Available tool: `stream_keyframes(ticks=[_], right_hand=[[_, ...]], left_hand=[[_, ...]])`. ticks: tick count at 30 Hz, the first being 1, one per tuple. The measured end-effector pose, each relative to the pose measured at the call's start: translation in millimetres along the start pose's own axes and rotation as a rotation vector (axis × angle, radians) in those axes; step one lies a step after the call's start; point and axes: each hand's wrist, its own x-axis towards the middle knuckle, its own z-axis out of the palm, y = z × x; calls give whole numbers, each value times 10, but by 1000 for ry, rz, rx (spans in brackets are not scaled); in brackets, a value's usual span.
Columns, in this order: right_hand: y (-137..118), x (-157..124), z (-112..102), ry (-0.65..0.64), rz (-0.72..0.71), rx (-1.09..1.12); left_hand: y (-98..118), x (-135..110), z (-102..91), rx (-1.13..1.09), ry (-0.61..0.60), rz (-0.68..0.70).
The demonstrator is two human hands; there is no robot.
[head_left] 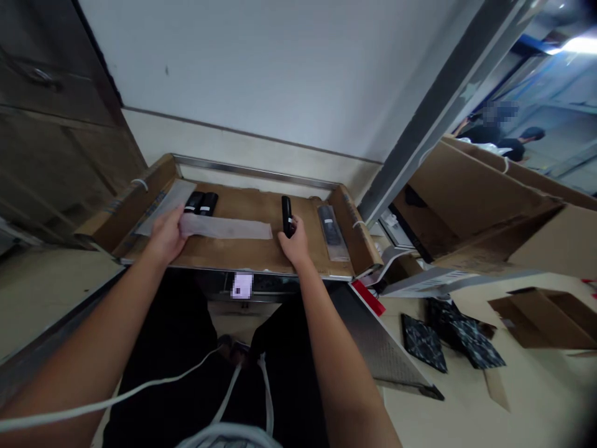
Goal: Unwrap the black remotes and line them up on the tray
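Note:
My right hand (295, 244) is closed around a slim black remote control (286, 214), holding it upright over the cardboard-lined tray (261, 255). My left hand (166, 235) grips the left end of a long translucent plastic sleeve (228, 228) that lies flat across the tray. Two black remotes (201, 203) lie side by side just beyond my left hand. Another remote wrapped in clear plastic (333, 231) lies at the tray's right side. A stack of empty plastic sleeves (161, 208) sits at the tray's left.
The tray rests against a white wall with a metal rail (254, 169). Large cardboard boxes (485, 208) stand to the right, with dark patterned packets (448, 339) and a flat box (543, 317) on the floor. People sit in the far right background (504, 134). A dark cabinet (51, 112) stands left.

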Motion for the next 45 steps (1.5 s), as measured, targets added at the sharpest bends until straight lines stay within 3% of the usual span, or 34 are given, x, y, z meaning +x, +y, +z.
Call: stream_keyframes(ticks=[3, 7, 10, 13, 21, 25, 32, 40, 45], right_hand=[[15, 74, 166, 9, -44, 15], [-87, 144, 442, -3, -124, -17], [-232, 138, 665, -67, -201, -73], [-385, 108, 876, -141, -190, -175], [-617, 166, 1240, -298, -135, -383], [-595, 141, 1204, -289, -171, -255], [-558, 38, 1040, -423, -317, -215], [-667, 49, 1096, -479, -402, -197], [-645, 216, 1249, -406, -257, -366]], left_hand=[[35, 7, -60, -68, -59, -130], [122, 31, -188, -29, -345, -332], [127, 92, -286, -28, -476, -439], [122, 139, -322, -17, -540, -495], [169, 41, -225, 4, -459, -518], [145, 55, -215, -19, -437, -500], [129, 73, -213, -21, -465, -509], [106, 105, -227, -10, -501, -507], [113, 85, -201, -33, -468, -515]])
